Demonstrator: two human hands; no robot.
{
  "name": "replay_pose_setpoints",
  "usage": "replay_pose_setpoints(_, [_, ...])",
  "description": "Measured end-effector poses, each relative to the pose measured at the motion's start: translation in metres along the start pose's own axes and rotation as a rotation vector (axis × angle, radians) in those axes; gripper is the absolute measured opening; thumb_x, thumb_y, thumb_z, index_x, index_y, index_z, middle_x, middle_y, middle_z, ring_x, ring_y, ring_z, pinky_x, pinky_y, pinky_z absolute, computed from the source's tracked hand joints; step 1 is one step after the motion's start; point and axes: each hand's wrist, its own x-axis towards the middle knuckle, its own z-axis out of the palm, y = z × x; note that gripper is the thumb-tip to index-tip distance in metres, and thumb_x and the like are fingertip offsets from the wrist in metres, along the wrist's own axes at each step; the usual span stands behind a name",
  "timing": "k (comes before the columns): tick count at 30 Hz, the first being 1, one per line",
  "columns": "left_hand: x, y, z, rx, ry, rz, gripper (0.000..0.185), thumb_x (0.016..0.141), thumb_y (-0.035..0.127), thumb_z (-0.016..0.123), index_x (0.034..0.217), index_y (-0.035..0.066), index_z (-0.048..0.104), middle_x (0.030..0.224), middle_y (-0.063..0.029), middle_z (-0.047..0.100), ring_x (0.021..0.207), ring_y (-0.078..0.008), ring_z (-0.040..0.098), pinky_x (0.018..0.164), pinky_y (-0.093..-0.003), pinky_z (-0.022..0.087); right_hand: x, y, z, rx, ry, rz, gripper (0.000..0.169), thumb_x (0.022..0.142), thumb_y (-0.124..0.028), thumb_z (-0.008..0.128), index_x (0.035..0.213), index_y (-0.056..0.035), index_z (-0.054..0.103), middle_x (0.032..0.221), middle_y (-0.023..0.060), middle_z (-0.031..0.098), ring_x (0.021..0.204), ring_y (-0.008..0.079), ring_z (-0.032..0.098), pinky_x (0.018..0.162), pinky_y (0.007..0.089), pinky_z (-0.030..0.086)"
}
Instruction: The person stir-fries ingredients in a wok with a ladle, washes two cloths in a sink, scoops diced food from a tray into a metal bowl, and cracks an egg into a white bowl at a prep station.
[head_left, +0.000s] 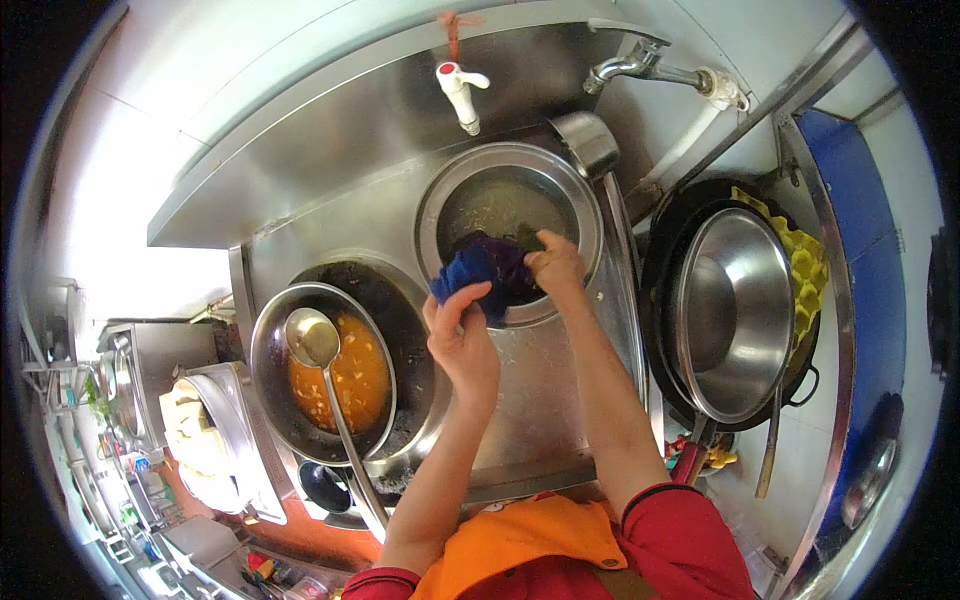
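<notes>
A wet-looking cloth (474, 271), bright blue at one end and dark purple further along, hangs over the near side of a round steel basin (426, 217). My left hand (463, 349) grips the blue end at the basin's near left rim. My right hand (559, 264) has its fingers closed on the darker end, over the basin's right side. A small dark green patch (529, 235) shows by the right fingertips; I cannot tell whether it belongs to the cloth. Murky water (510, 196) with pale bits lies in the basin.
Left of the hands, a pan (262, 405) of orange broth holds a steel ladle (311, 337) and rests in a dark wok (409, 330). A white tap (459, 97), a chrome tap (630, 69) and a steel pot (589, 144) are behind. Stacked pans (739, 315) stand right.
</notes>
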Motion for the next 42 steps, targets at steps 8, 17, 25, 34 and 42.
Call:
replay_pose_setpoints(8, [0.008, -0.033, 0.043, 0.457, -0.633, 0.182, 0.039, 0.072, -0.001, 0.054, 0.102, 0.018, 0.070, 0.111, -0.0189, 0.056, 0.130, -0.0475, 0.034, 0.109, -0.0509, 0.026, 0.021, 0.020, -0.009, 0.974, 0.100, 0.051, 0.039, 0.079, -0.014, 0.067, 0.117, -0.0077, 0.062, 0.093, 0.0060, 0.067, 0.082, 0.0207, 0.063, 0.071, 0.0303, 0.049])
replay_pose_setpoints(17, [-0.070, -0.058, 0.005, 0.333, -0.662, -0.013, 0.051, 0.074, 0.000, 0.059, 0.124, 0.010, 0.055, 0.144, -0.0233, 0.037, 0.137, -0.0431, 0.027, 0.111, -0.0464, 0.027, 0.010, -0.026, 0.020, -0.398, -0.376, 0.045, 0.091, 0.071, -0.029, 0.080, 0.146, -0.0255, 0.029, 0.149, 0.0249, 0.023, 0.127, 0.0512, 0.036, 0.097, 0.0501, 0.044])
replay_pose_setpoints(25, [-0.042, -0.046, -0.017, 0.109, -0.492, -0.242, 0.079, 0.068, -0.003, 0.065, 0.140, 0.006, 0.035, 0.143, -0.0205, 0.040, 0.136, -0.0317, 0.035, 0.109, -0.0370, 0.031, -0.010, -0.012, -0.009, 0.395, -0.151, -0.079, 0.043, 0.075, -0.009, 0.071, 0.115, -0.0017, 0.056, 0.101, 0.0159, 0.066, 0.089, 0.0262, 0.065, 0.078, 0.0373, 0.049])
replay_pose_setpoints(34, [-0.033, -0.044, -0.030, -0.185, -0.570, 0.069, 0.120, 0.052, -0.005, 0.079, 0.150, 0.009, 0.010, 0.146, -0.0163, 0.033, 0.136, -0.0317, 0.034, 0.109, -0.0379, 0.032, -0.143, -0.088, -0.114, 1.406, -0.280, 0.193, 0.040, 0.077, 0.001, 0.064, 0.117, 0.0018, 0.056, 0.101, 0.0102, 0.064, 0.075, 0.0177, 0.063, 0.056, 0.0232, 0.049])
replay_pose_setpoints(42, [-0.075, -0.035, -0.069, -0.161, -0.808, -0.075, 0.099, 0.052, -0.001, 0.085, 0.139, 0.005, 0.038, 0.113, -0.0129, 0.062, 0.104, -0.0258, 0.060, 0.095, -0.0353, 0.045, -0.208, -0.058, -0.119, 1.722, -0.416, 0.202, 0.033, 0.084, -0.003, 0.057, 0.116, 0.0054, 0.054, 0.099, 0.0140, 0.063, 0.065, 0.0139, 0.061, 0.042, 0.0174, 0.042])
